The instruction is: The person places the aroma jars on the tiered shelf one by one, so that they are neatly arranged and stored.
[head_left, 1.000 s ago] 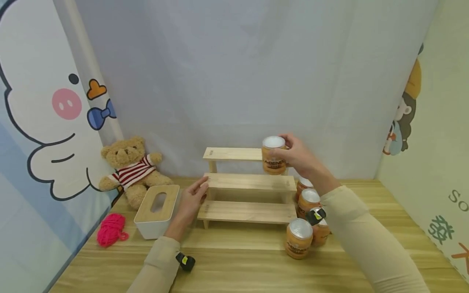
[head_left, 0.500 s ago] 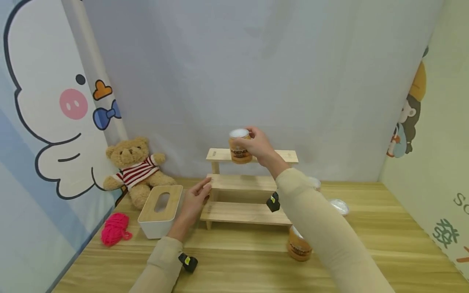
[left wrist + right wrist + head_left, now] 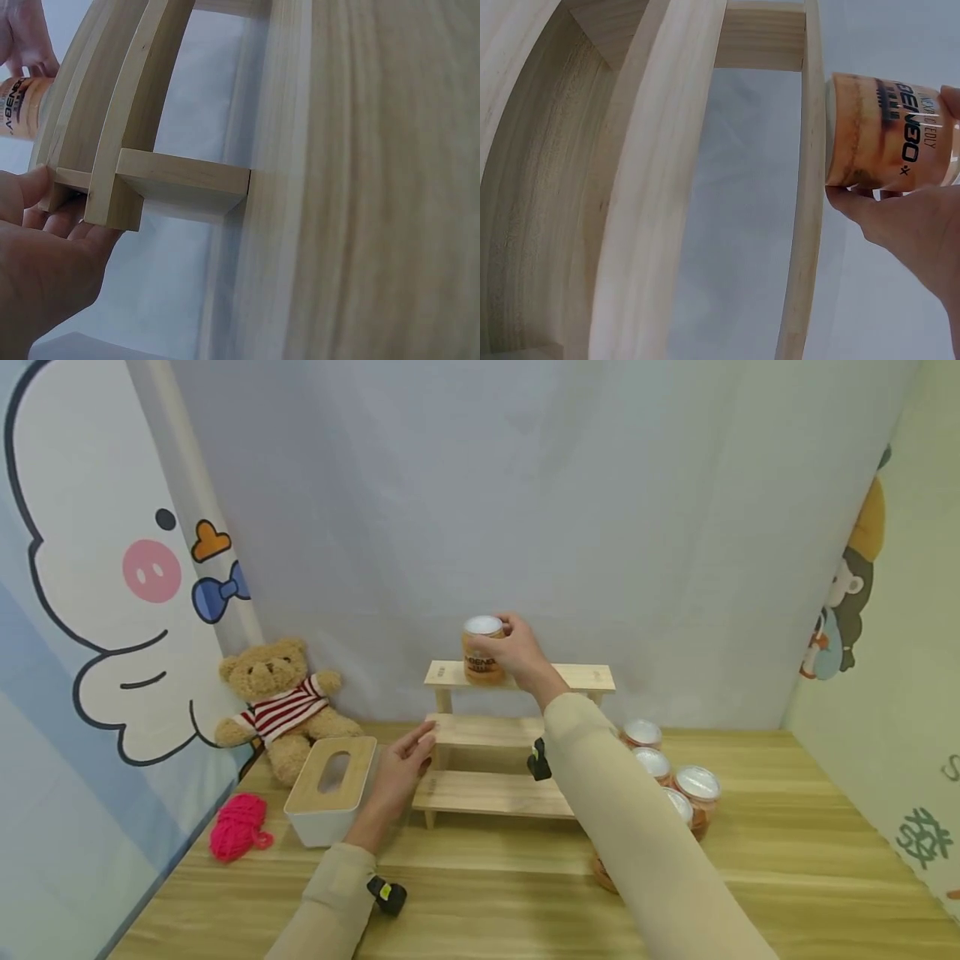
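My right hand point(image 3: 522, 658) grips an orange-labelled can point(image 3: 482, 667) with a pale lid, upright at the top tier of a three-tier wooden step shelf point(image 3: 480, 729). In the right wrist view the can's base point(image 3: 829, 131) meets that tier's board, and my thumb and fingers lie around its side. My left hand point(image 3: 396, 777) holds the left end of the shelf's middle tier. Thumb on one side and fingers on the other, it pinches the wood in the left wrist view. Several similar cans point(image 3: 697, 783) stand on the table right of the shelf, partly hidden by my right sleeve.
Left of the shelf stands a white tissue box point(image 3: 318, 827) with a wooden lid. Behind it sits a teddy bear point(image 3: 288, 714) in a striped shirt, and pink yarn point(image 3: 238, 827) lies at the table's left side. A grey curtain point(image 3: 480, 510) hangs behind the shelf.
My right hand has carried the can leftward from the shelf's right side, then lowered it onto the top tier. My left hand stays at the shelf's left end.
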Tool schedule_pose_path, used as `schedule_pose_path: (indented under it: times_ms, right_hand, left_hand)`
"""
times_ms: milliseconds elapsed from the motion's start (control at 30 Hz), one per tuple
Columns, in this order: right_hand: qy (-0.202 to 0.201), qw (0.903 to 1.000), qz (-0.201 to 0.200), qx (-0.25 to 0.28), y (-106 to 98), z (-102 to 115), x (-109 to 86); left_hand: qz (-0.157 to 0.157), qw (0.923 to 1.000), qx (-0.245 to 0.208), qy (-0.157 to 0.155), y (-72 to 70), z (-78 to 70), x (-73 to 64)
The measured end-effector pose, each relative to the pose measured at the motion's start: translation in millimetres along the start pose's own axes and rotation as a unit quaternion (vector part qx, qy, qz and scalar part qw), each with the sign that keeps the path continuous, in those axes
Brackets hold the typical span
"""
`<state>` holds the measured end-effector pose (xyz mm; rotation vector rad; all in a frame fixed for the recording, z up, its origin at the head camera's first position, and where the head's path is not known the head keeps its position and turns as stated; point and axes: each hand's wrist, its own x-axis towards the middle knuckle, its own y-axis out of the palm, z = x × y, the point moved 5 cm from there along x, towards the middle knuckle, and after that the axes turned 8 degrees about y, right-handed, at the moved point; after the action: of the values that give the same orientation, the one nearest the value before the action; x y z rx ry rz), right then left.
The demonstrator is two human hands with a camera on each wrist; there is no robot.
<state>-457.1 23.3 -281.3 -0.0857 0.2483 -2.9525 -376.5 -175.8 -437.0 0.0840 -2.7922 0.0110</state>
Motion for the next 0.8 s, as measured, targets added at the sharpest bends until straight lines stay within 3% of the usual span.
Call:
schedule_pose_path:
  times_ms: [367,500,667,800]
  right_hand:
    - [0.002,0.9994,-0.020,-0.029,-1,4,3.0]
    - [0.008,0.9996,-0.005,-0.026,-3,4,-1.1]
    - [0.024,0.9982,0.024,-0.050,-13,9,-15.6]
    - [0.008,0.9952,0.048,-0.085,-29,18,-37.7]
  left_hand:
    - [0.008,0.9998,-0.010,-0.015,6.2,-1.0,1.3]
    - [0.010,0.9997,-0.006,-0.020,6.4,0.9,0.5]
    - [0.016,0.9995,-0.011,-0.024,4.4,3.0,1.1]
    - [0.012,0.9997,-0.012,-0.018,2.3,1.0,3.0]
